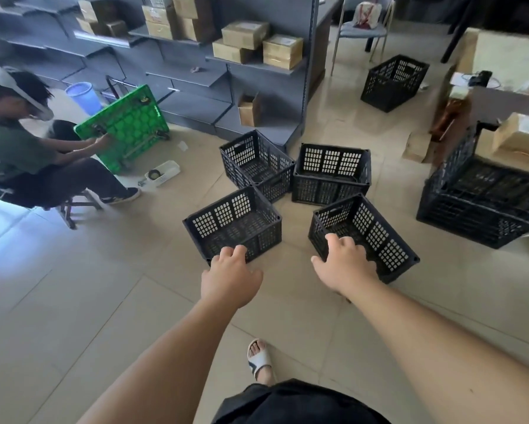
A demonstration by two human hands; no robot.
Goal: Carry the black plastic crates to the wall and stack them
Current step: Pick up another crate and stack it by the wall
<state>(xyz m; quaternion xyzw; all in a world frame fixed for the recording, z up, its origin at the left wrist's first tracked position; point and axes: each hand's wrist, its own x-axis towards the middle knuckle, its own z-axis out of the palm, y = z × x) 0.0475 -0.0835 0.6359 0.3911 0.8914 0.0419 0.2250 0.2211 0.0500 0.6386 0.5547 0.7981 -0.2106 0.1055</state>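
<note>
On the floor (104, 301), left hand (231, 276), fingers loosely bent and holding nothing, reaches the near-left crate (226, 215) rim; right hand (344, 264), fingers spread and empty, is over the near-right crate (379, 240).

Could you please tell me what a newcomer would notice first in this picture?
Two bare hands reach forward, the left hand at the near rim of the near-left black crate and the right hand over the near-right black crate, both in a cluster of four mid-floor. At the left, a seated person holds a bright green platform trolley tipped up. A crate pile stands at the right.
</note>
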